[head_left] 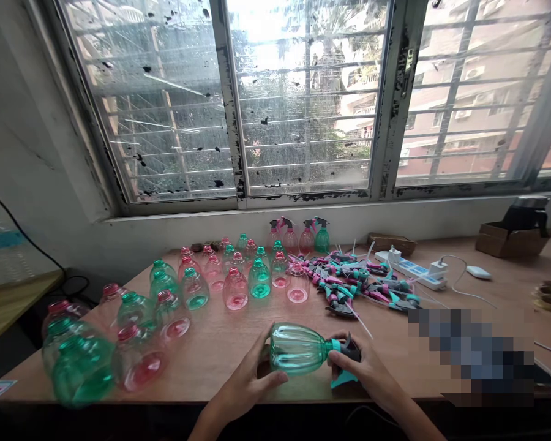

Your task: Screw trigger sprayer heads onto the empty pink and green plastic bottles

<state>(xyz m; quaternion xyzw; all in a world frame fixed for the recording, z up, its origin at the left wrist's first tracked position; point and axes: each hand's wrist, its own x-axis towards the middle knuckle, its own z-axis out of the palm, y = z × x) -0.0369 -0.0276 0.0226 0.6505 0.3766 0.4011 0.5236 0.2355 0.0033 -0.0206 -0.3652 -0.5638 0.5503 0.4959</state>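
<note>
A clear green spray bottle [298,349] lies on its side in the air over the table's front edge, its base to the left. My left hand [252,373] is wrapped round the base end, thumb below and fingers behind. At the neck, my right hand [358,364] grips the black and teal spray head [348,350], which sits on the bottle's mouth; whether it is fully tightened I cannot tell. Behind my hands lies a pile of loose pink, teal and black spray heads [349,278] with thin tubes.
Several open pink and green bottles [236,291] stand on the left half of the wooden table [229,343]. Finished-looking spray bottles [321,236] line the window wall. To the right are a power strip [416,269], a cardboard box [512,237] and a pixelated patch.
</note>
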